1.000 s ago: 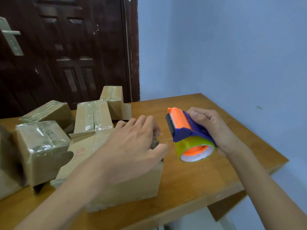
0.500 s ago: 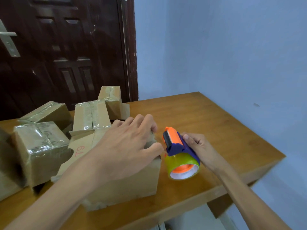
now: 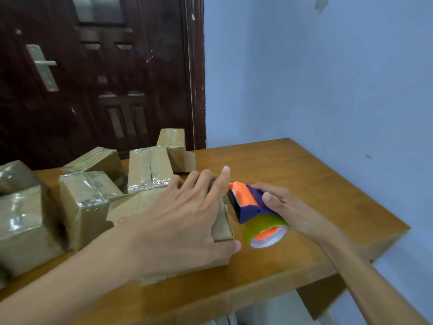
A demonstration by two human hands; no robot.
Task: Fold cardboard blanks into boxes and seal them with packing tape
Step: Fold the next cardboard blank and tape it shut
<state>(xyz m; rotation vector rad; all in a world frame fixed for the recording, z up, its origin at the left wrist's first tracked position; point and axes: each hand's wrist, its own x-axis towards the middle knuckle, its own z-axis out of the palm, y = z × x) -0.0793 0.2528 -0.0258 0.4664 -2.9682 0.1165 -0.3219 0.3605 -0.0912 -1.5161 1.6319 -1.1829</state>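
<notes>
A plain cardboard box point(image 3: 221, 227) stands near the front of the wooden table point(image 3: 316, 184). My left hand point(image 3: 182, 214) lies over its top, fingers spread and straight, thumb down its right side, index finger lifted. My right hand point(image 3: 278, 202) grips a purple and orange tape dispenser point(image 3: 248, 202) holding a roll of clear tape point(image 3: 267, 231). The dispenser's head is at the box's upper right edge; the roll is just right of the box. Most of the box is hidden under my left hand and forearm.
Several taped cardboard boxes point(image 3: 86, 198) crowd the table's left and back, one box point(image 3: 150, 167) directly behind the one I hold. A dark wooden door point(image 3: 105, 78) stands behind them, a blue wall point(image 3: 316, 78) to the right. The table's right edge is close to my right arm.
My right hand has brought the dispenser left and down, from above the table to the box's right edge. My left index finger has lifted off the box.
</notes>
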